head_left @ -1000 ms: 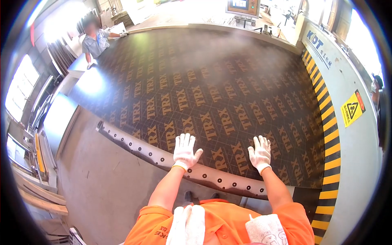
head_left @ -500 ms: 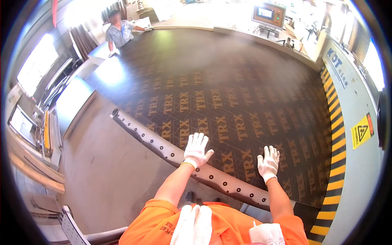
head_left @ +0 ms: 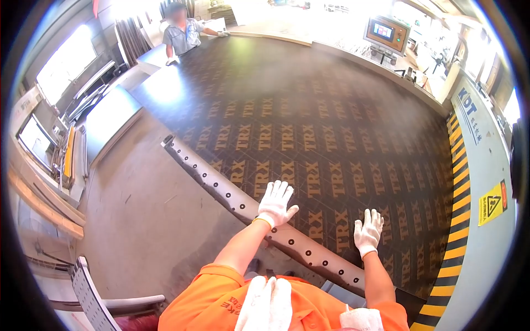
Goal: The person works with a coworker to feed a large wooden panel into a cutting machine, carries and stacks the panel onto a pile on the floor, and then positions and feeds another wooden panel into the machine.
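Both my hands wear white knit gloves. My left hand (head_left: 276, 203) lies palm down, fingers spread, on a large dark board (head_left: 298, 138) printed with rows of gold TRX letters. It is just past the board's near edge, and its wrist is over a metal strip (head_left: 243, 207) with a row of dark round holes. My right hand (head_left: 369, 231) is also palm down on the board, farther right, its fingers stretched out. Neither hand holds anything.
A co-worker (head_left: 185, 36) in a grey shirt stands at the far left corner, gloved hands at the board. To the right runs a pale machine housing (head_left: 480, 143) with a yellow-black striped edge (head_left: 457, 204). A control screen (head_left: 386, 34) stands behind.
The view has turned slightly, so the surroundings sit farther right. My right hand is a little lower in the picture. Both hands stay spread on the board.
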### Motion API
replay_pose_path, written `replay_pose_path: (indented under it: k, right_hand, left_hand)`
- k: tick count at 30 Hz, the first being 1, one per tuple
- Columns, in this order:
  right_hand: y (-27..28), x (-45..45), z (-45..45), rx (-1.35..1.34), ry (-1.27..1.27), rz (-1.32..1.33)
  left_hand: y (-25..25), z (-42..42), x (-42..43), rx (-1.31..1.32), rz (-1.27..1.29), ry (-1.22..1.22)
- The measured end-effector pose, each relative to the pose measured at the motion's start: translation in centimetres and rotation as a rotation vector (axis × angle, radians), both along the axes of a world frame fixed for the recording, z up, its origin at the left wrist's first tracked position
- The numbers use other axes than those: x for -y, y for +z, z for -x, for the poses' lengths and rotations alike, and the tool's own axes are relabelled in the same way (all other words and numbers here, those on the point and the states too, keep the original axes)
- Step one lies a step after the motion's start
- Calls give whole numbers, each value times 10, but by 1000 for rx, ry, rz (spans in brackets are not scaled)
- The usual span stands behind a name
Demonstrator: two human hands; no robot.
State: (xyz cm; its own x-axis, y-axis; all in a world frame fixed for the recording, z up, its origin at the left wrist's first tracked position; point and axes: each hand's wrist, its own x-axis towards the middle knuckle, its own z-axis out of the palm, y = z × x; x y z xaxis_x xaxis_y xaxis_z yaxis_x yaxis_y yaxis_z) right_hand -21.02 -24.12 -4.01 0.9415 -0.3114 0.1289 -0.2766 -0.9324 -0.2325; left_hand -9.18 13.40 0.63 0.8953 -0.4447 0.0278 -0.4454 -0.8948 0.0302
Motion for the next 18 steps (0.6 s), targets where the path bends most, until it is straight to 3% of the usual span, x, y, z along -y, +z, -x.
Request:
replay_pose_path:
  k: [9,18]
  right_hand:
    - [12,-29,10,-54,-27,-12]
    - [-7,32,3,73,69,-15]
  left_hand:
    - [4,4,-22,-12,-28,-5]
    - [-14,-6,25,51,41,-33]
